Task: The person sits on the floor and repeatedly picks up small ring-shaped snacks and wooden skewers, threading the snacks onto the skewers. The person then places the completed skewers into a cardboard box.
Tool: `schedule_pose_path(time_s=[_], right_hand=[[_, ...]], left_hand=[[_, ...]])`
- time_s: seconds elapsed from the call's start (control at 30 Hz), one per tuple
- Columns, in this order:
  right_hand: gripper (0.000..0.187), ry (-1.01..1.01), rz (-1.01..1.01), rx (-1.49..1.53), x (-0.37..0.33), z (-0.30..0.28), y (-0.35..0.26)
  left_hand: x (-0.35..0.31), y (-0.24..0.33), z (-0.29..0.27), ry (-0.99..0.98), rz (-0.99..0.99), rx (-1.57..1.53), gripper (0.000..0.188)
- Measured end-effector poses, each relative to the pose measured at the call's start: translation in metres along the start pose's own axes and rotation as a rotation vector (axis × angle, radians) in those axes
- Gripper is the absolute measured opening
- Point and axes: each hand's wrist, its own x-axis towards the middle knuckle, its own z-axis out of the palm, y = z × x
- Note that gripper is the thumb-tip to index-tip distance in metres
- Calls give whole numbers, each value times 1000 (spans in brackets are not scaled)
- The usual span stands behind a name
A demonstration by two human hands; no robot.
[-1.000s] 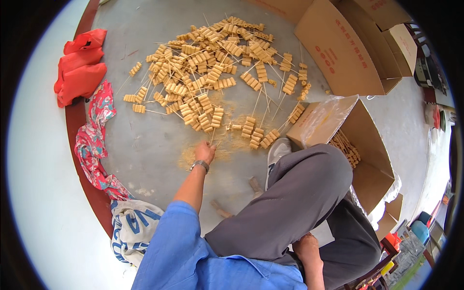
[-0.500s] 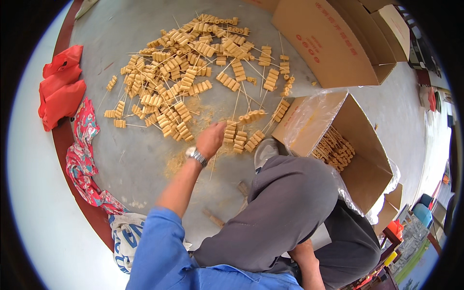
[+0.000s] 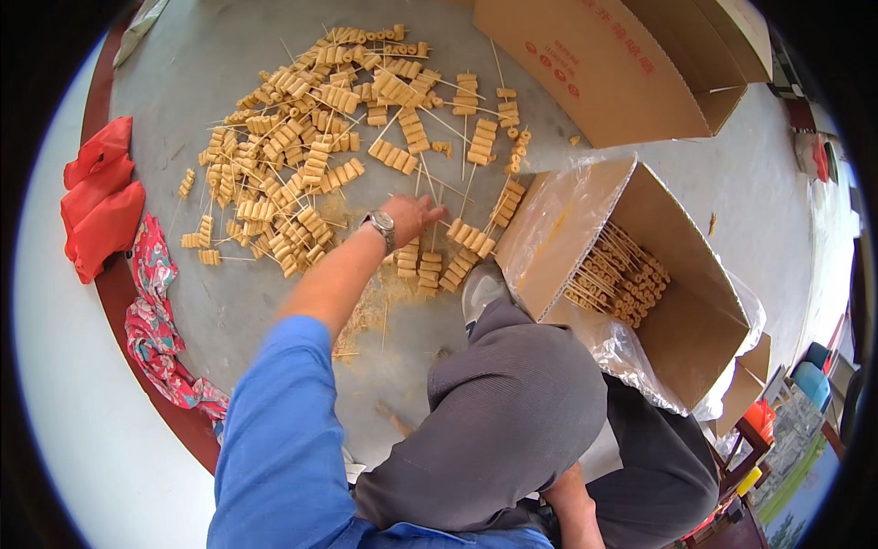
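Note:
My left hand (image 3: 413,220), with a wristwatch (image 3: 380,226), reaches over the near edge of a big heap of skewers (image 3: 302,151) on the floor. Each is a thin stick threaded with short, ridged, yellow-tan rolls. My fingers are closed at the bare stick end of one skewer (image 3: 471,240), whose rolls point right toward the carton. Just below it a few more skewers (image 3: 430,270) lie side by side, beside my shoe (image 3: 483,291). My right hand (image 3: 569,489) rests low by my thigh, its fingers hidden behind my leg.
An open plastic-lined carton (image 3: 677,265) on my right holds stacked skewers (image 3: 626,279). A larger open carton (image 3: 585,69) lies beyond. Red cloth (image 3: 102,197) and flowered fabric (image 3: 155,311) lie along the left edge. Crumbs (image 3: 370,306) cover the floor near my arm.
My left hand has moved slightly up and right relative to the heap. The skewer at its fingers has turned, its rolls now slanting down to the right. The whole view has shifted a little.

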Motion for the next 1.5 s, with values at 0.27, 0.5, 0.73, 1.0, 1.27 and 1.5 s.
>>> schedule_pose_path(time_s=[0.27,0.5,0.73,1.0,1.27,1.5], right_hand=[[20,7,-48,-4,2,9,2],[23,-184,86,-102,6,7,1],[23,-49,85,-70,4,8,-4],[24,-106,112,-90,-2,15,8],[26,-161,101,-60,3,12,7],[28,-223,106,-24,12,-5,-9]], left_hand=[[-46,-20,15,3,-55,97,14],[-108,-22,11,61,-159,67,13],[-167,-9,-28,256,-658,-503,31],[-128,-27,65,427,-517,-443,29],[-85,-27,73,263,-975,-1064,35],[-78,-35,48,125,-962,-580,36]])
